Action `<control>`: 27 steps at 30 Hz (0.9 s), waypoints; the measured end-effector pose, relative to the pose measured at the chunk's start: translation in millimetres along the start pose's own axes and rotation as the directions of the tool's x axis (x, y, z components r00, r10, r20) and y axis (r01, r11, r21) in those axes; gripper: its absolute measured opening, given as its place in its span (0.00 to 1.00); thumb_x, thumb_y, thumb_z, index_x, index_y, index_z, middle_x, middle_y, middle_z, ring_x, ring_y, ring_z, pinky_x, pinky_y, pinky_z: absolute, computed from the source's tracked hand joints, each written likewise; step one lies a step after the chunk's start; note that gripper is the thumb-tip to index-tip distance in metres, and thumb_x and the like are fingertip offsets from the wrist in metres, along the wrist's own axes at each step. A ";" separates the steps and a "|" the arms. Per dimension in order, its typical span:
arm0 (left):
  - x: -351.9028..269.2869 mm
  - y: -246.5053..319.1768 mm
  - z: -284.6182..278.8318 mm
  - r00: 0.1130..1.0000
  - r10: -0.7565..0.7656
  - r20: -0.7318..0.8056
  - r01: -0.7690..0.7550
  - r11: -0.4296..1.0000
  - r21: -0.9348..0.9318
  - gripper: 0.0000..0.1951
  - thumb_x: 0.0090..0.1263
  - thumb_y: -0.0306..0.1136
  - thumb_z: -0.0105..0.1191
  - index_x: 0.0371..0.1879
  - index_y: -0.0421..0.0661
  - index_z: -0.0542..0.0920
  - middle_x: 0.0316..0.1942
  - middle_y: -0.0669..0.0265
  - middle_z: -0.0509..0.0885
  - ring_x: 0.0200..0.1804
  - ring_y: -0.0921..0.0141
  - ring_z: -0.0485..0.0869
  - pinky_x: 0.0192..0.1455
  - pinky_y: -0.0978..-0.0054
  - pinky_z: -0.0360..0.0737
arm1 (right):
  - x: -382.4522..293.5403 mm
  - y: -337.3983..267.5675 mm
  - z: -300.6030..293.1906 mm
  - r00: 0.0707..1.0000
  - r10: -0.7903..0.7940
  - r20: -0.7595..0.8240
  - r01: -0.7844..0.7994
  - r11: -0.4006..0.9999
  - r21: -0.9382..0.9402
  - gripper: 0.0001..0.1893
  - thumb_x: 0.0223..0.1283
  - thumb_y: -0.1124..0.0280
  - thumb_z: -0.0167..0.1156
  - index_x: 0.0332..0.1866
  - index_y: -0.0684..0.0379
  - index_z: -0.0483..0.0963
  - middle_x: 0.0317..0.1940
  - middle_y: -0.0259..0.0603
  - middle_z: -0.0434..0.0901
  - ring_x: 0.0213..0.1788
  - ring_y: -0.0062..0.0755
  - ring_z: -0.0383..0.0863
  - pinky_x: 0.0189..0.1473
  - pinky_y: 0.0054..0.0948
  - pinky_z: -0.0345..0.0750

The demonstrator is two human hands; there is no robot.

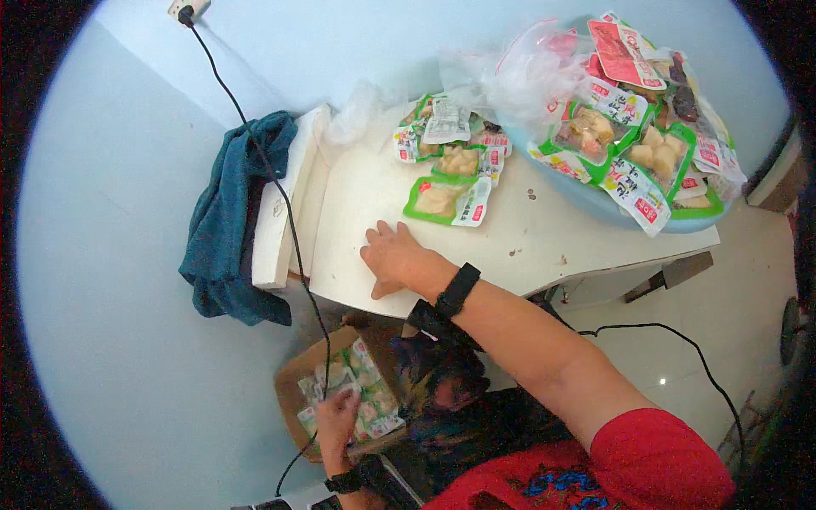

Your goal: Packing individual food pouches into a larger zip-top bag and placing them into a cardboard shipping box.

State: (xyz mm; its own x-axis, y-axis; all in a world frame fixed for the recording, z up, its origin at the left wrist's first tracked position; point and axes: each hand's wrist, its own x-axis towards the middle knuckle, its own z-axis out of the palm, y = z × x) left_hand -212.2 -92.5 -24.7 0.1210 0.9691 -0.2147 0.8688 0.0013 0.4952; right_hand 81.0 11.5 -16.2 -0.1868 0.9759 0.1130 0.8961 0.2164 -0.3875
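Note:
My right hand (390, 260) rests on the white tabletop (357, 191), palm down with fingers bent and slightly spread, holding nothing. Just beyond it lies a green-edged clear food packet (440, 201) with pale chunks inside, the nearest of a small loose pile. Low on the left, my left hand (336, 417) reaches into an open cardboard box (299, 370) lined with similar packets. Its fingers touch a packet (338, 377) on top; whether they grip it is unclear. Both wrists wear black bands.
A light blue basin (574, 197) heaped with packets and clear plastic bags stands on the table's right. A black power cable (280, 185) hangs from the wall socket (188, 9), crossing before the box. A dark teal cloth (223, 223) drapes over the raised table end.

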 end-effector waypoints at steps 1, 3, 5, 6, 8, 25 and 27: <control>9.9 15.9 -4.7 0.991 0.099 -0.092 -0.097 0.995 0.021 0.15 0.68 0.35 0.56 0.41 0.33 0.83 0.27 0.60 0.84 0.25 0.75 0.80 0.32 0.79 0.78 | -1.3 1.6 1.5 0.999 -0.005 -0.053 0.006 1.000 0.016 0.30 0.35 0.53 0.75 0.44 0.63 0.80 0.51 0.52 0.75 0.59 0.52 0.68 0.57 0.56 0.67; 21.2 75.5 -14.9 0.947 0.189 -0.259 -0.259 0.929 -0.266 0.15 0.69 0.34 0.55 0.44 0.34 0.82 0.32 0.63 0.85 0.30 0.74 0.81 0.35 0.80 0.78 | -0.6 3.3 3.6 0.999 0.004 -0.050 -0.004 1.000 0.015 0.30 0.34 0.55 0.75 0.44 0.63 0.80 0.51 0.52 0.75 0.58 0.52 0.69 0.57 0.56 0.67; 46.2 112.8 -20.7 0.935 0.249 -0.253 -0.347 0.793 -0.501 0.17 0.72 0.38 0.53 0.50 0.38 0.80 0.38 0.64 0.85 0.35 0.75 0.81 0.35 0.77 0.77 | 0.4 6.4 7.2 0.999 0.013 -0.046 -0.012 1.000 0.009 0.29 0.34 0.56 0.76 0.44 0.63 0.80 0.51 0.52 0.75 0.58 0.51 0.70 0.57 0.56 0.67; 52.9 145.8 -24.0 0.925 0.267 -0.271 -0.377 0.731 -0.568 0.18 0.72 0.39 0.52 0.52 0.38 0.79 0.42 0.63 0.84 0.39 0.73 0.82 0.37 0.76 0.78 | -1.4 14.0 10.7 0.998 0.006 -0.067 -0.004 1.000 0.027 0.29 0.34 0.57 0.76 0.44 0.63 0.80 0.51 0.52 0.75 0.58 0.52 0.70 0.58 0.55 0.67; 58.3 200.0 -34.8 0.897 0.287 -0.337 -0.442 0.554 -0.706 0.20 0.72 0.40 0.53 0.55 0.37 0.77 0.49 0.58 0.82 0.45 0.67 0.84 0.40 0.74 0.82 | -0.2 12.7 8.7 0.996 -0.021 -0.082 0.024 0.999 0.035 0.29 0.34 0.58 0.76 0.44 0.64 0.80 0.51 0.52 0.75 0.57 0.52 0.70 0.59 0.55 0.67; 148.1 197.9 29.9 0.980 0.098 -0.176 -0.164 -0.121 -0.979 0.18 0.72 0.38 0.52 0.54 0.40 0.73 0.47 0.60 0.80 0.45 0.65 0.82 0.41 0.72 0.81 | 3.0 32.9 -19.5 1.000 0.002 -0.020 0.002 0.978 0.208 0.19 0.47 0.61 0.65 0.40 0.65 0.79 0.37 0.56 0.82 0.44 0.53 0.82 0.49 0.43 0.78; 140.6 201.8 24.2 0.982 0.160 -0.101 -0.067 -0.203 -0.977 0.17 0.72 0.36 0.52 0.55 0.40 0.72 0.48 0.59 0.79 0.45 0.65 0.82 0.40 0.73 0.80 | 9.8 36.5 -24.0 1.000 -0.024 0.021 0.019 0.980 0.199 0.20 0.48 0.60 0.64 0.42 0.65 0.80 0.37 0.56 0.82 0.42 0.54 0.83 0.49 0.43 0.78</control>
State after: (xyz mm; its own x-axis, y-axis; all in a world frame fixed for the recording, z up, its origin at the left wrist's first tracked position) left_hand -8.2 38.0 24.7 0.2090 0.9768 -0.0471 -0.6534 0.1753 0.7364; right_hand 121.5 28.3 -7.3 -0.2163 0.9709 0.1030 0.7944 0.2364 -0.5595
